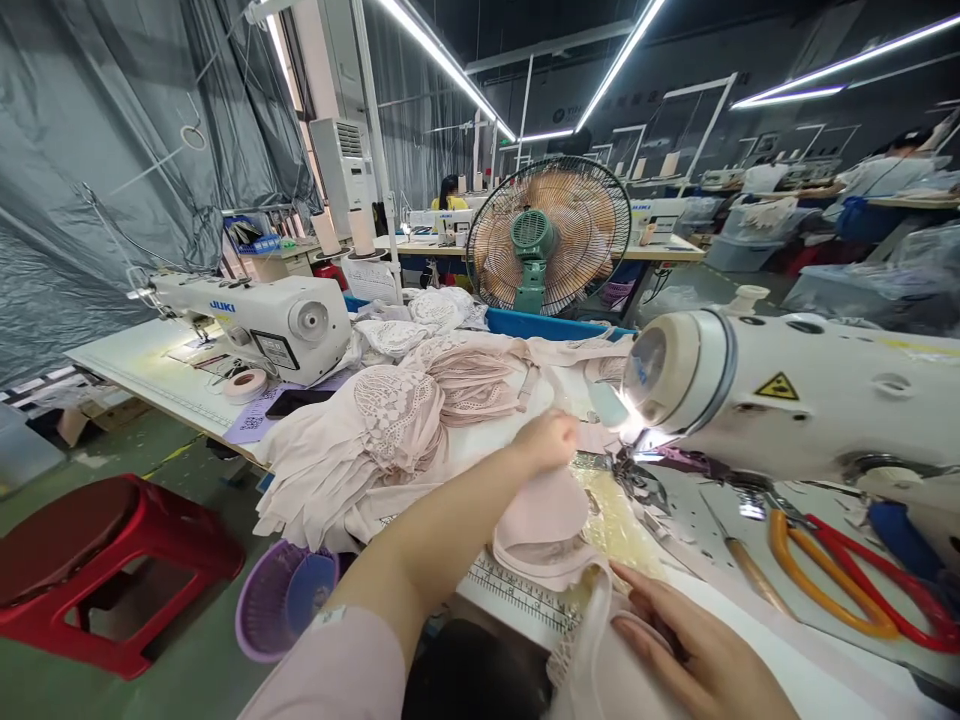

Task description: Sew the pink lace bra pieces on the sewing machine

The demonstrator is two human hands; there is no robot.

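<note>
My left hand [550, 441] reaches forward with its fingers closed on the pale pink fabric piece [541, 527], just left of the needle area [626, 462] of the white sewing machine [787, 395]. My right hand [697, 650] lies near the table's front edge, fingers stretched flat on the same pink fabric where it trails toward me. The piece has a rounded padded cup and lace edging. A printed ruler strip [525, 592] runs along the table under it.
A heap of pink lace garments [405, 425] lies left of the machine. Orange and red scissors [855, 580] rest at the right. A second sewing machine [259, 320], a standing fan [547, 235], a red stool [105, 560] and purple baskets [281, 598] surround me. People work farther back.
</note>
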